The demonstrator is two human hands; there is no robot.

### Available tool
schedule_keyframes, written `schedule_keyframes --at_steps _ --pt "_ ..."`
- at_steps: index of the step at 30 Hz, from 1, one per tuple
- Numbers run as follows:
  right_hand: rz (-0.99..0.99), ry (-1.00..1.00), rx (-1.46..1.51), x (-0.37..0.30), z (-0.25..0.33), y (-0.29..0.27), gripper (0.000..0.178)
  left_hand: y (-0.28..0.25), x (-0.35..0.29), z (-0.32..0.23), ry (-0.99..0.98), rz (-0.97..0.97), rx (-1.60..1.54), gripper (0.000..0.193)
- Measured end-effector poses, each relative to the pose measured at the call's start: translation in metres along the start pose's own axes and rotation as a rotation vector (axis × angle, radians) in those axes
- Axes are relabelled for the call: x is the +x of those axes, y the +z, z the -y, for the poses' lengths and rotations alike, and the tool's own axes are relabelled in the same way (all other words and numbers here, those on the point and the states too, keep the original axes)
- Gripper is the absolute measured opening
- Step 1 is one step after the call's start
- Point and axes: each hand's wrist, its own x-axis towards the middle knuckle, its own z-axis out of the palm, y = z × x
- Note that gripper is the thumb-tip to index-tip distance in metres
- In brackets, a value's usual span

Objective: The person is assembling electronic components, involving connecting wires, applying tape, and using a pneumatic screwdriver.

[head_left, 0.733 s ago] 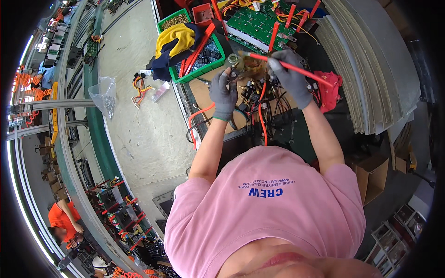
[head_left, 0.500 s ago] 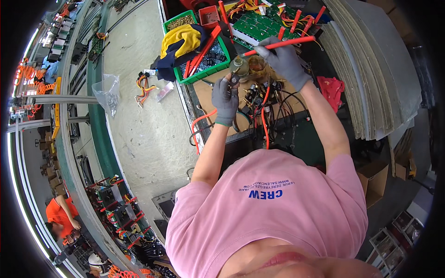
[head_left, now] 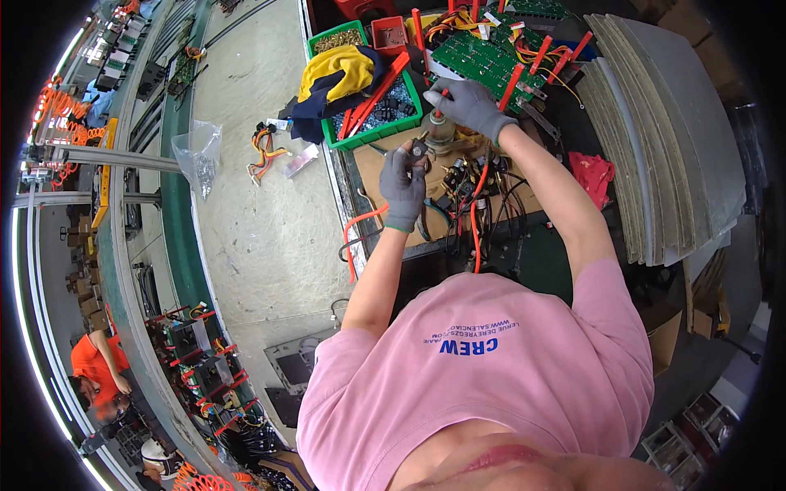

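My gloved left hand (head_left: 401, 186) is closed around a small black part (head_left: 418, 150), held just in front of a glass jar (head_left: 440, 135). Over the jar's mouth my gloved right hand (head_left: 471, 106) grips a red stick (head_left: 440, 105). It points down at the jar; its lower end is hard to make out. Beside and below the jar lies a tangle of black cables and brass-coloured fittings (head_left: 475, 184) on a brown board (head_left: 367, 170). Pliers with dark handles (head_left: 424, 221) rest close to my left wrist.
Left of the jar stands a green bin (head_left: 381, 135) of small parts, with a yellow and navy cloth (head_left: 336, 78) on it. Green circuit boards (head_left: 479, 61) lie behind. Stacked grey sheets (head_left: 647, 139) and a red cloth (head_left: 591, 173) are at right. A co-worker (head_left: 98, 368) sits far left.
My right hand has moved left to above the jar, and the red stick has swung from lying sideways to pointing down. My left hand still holds the black part. The view has shifted slightly.
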Motion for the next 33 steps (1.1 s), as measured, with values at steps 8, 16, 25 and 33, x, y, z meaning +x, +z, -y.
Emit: schedule_keyframes --at_steps 8,16,25,33 --pt "0.142 0.014 -0.117 0.008 -0.008 0.017 0.044 0.002 -0.002 0.010 -0.075 -0.029 -0.097 0.035" --pt "0.172 -0.024 -0.143 0.004 -0.013 0.019 0.045 0.002 -0.001 0.010 -0.090 -0.038 -0.131 0.033" --pt "-0.098 0.004 0.220 -0.021 0.009 -0.035 0.039 0.004 0.011 -0.009 -0.244 0.040 -0.188 0.024" --pt "-0.167 0.077 0.320 -0.046 -0.010 -0.050 0.033 0.027 0.010 -0.008 -0.280 0.068 -0.188 0.022"
